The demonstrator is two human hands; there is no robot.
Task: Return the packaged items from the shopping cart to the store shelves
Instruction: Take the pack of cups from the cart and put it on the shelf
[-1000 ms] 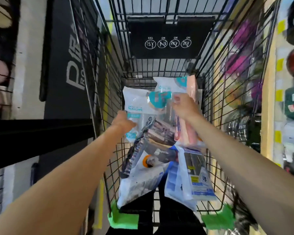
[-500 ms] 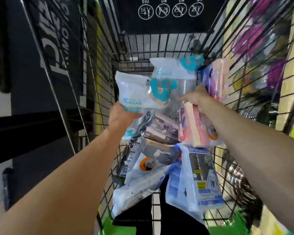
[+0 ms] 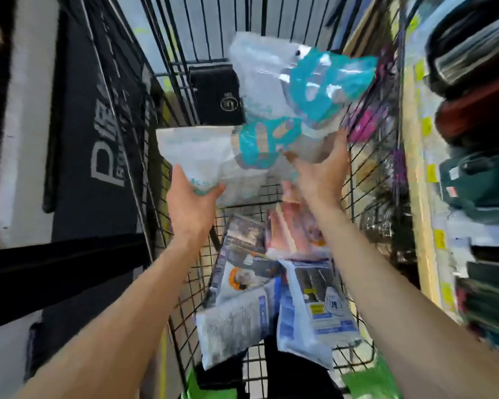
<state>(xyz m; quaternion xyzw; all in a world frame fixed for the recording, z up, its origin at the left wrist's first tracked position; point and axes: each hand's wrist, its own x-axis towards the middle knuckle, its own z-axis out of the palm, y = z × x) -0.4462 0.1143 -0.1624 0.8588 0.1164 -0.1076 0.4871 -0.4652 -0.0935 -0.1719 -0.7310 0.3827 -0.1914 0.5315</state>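
Several packets (image 3: 274,289) lay in the near cart (image 3: 182,214); shelves (image 3: 415,197) of bags stood right. Left hand (image 3: 192,204) gripped a white pouch (image 3: 196,156), right hand (image 3: 323,174) a teal pack (image 3: 308,90), both raised.

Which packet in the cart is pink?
The pink plastic-wrapped packet just below the right hand; the packets around it are grey, white or blue.

Bright, even light; heavy motion blur; wide-angle edge distortion.

Left hand (image 3: 192,203) grips white pack (image 3: 196,151); right hand (image 3: 324,174) grips clear teal packs (image 3: 306,90) above cart (image 3: 182,272).
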